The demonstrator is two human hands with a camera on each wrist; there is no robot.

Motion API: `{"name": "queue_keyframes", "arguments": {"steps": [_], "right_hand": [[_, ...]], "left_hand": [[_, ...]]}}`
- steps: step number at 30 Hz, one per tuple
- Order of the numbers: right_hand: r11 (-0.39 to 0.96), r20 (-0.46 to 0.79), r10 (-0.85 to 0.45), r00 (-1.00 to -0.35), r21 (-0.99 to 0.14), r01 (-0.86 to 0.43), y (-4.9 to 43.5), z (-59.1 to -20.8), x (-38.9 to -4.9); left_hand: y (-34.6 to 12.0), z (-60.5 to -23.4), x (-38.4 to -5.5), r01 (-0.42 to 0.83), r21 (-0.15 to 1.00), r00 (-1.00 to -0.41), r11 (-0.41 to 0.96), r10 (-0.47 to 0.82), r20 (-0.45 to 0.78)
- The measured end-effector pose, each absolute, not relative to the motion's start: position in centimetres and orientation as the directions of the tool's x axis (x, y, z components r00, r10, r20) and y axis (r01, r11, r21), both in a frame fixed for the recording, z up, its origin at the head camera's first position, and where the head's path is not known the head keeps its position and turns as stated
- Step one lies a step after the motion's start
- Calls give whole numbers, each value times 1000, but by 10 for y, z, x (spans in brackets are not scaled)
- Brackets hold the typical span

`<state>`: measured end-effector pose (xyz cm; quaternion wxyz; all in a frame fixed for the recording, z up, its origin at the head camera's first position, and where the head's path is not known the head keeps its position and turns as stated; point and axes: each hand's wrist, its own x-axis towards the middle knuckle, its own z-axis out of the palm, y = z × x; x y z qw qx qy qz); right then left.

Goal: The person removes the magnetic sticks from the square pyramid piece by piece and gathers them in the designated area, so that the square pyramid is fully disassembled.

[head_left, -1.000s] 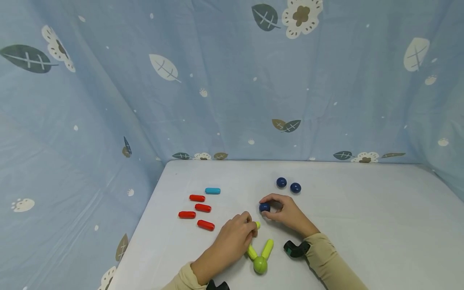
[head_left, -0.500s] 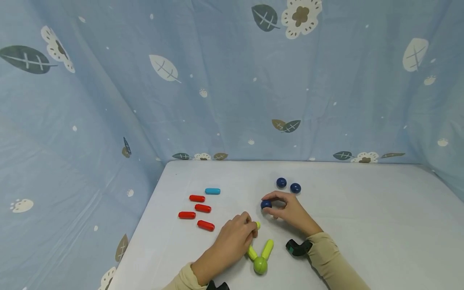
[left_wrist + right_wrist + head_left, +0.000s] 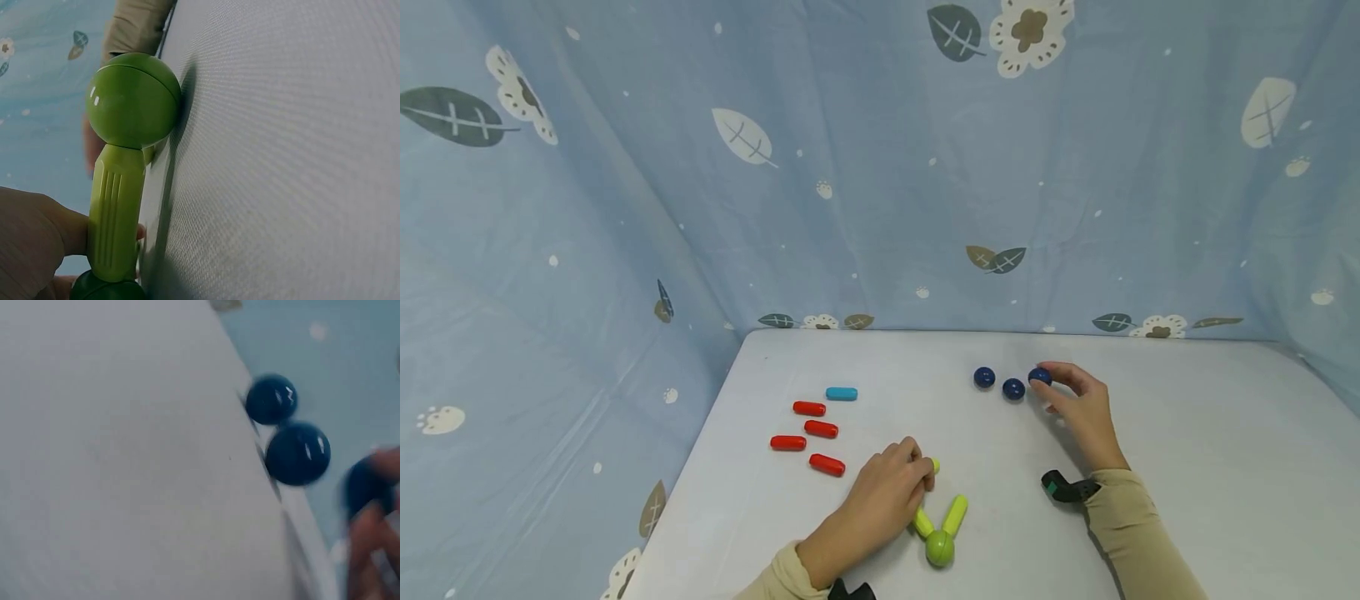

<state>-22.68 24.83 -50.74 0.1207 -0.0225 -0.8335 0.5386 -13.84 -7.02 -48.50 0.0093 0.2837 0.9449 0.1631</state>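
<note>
My right hand (image 3: pixel 1084 408) pinches a dark blue ball (image 3: pixel 1040 377) between thumb and fingers, right of two like balls, the nearer ball (image 3: pixel 1013 389) and the farther ball (image 3: pixel 984 377). In the right wrist view the held ball (image 3: pixel 365 487) is blurred and partly covered by fingers. My left hand (image 3: pixel 880 496) grips a light green connected piece of rods and balls. One green ball (image 3: pixel 940 548) joins two rods in a V, the right rod (image 3: pixel 956 515) pointing away. The left wrist view shows a ridged rod (image 3: pixel 114 215) between two green balls, thumb against it.
Several red rods (image 3: pixel 822 429) and one light blue rod (image 3: pixel 842 393) lie at the left of the white table (image 3: pixel 1210 467). A blue patterned cloth (image 3: pixel 880 167) rises behind the table and along its left side.
My right hand has carried the blue ball away from the green piece, to the right and back, beside the other two blue balls. My left hand has stayed in place.
</note>
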Motion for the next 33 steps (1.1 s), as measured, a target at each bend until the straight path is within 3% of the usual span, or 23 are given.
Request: {"name": "queue_keyframes", "arguments": {"steps": [7,27,33], "right_hand": [[545,107,167,-980,-838,1,257,-522,-233],[539,113,160,-981,-842,-9,258,-524,-233],[489,97,158,-983,-872,-7,257,-521,-232]], "left_hand": [[-71,-485,-139,535,313,-838,785,540,79],[-69,-484,-138,542,320,-833,777,547,83],[-66,-480,-139,531,398,-839,748,530,123]]}}
